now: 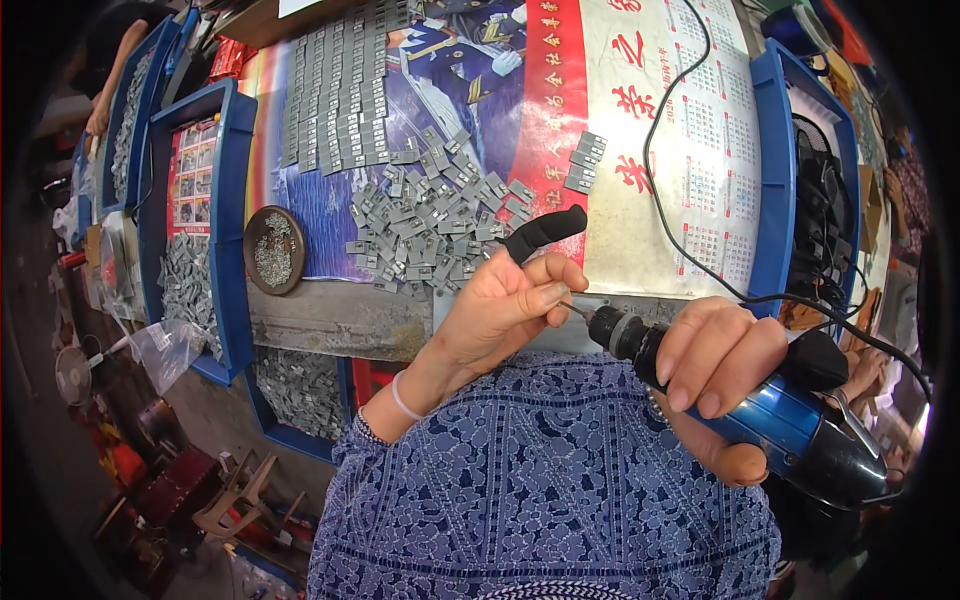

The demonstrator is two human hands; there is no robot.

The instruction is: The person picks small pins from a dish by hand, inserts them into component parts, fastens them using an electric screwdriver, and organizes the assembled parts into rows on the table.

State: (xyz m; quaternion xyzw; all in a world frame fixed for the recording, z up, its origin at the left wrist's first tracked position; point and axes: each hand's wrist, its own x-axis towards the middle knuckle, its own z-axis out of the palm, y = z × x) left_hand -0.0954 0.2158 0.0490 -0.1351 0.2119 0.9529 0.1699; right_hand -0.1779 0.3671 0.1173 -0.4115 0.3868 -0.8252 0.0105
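My right hand is wrapped round a blue and black electric screwdriver, whose thin bit points left. At the tip of that bit, the thumb and fingers of my left hand are pinched together; whatever lies between them is too small to make out. A black finger cover is on one finger of this hand and sticks out away from the pinch. Just beyond my left hand lies a loose heap of small grey metal-and-plastic parts. Similar parts stand in neat rows farther back.
A round dish of tiny screws sits left of the heap, beside blue bins of grey parts. Several parts are grouped on the calendar sheet. A black cable crosses it toward a right-hand blue bin.
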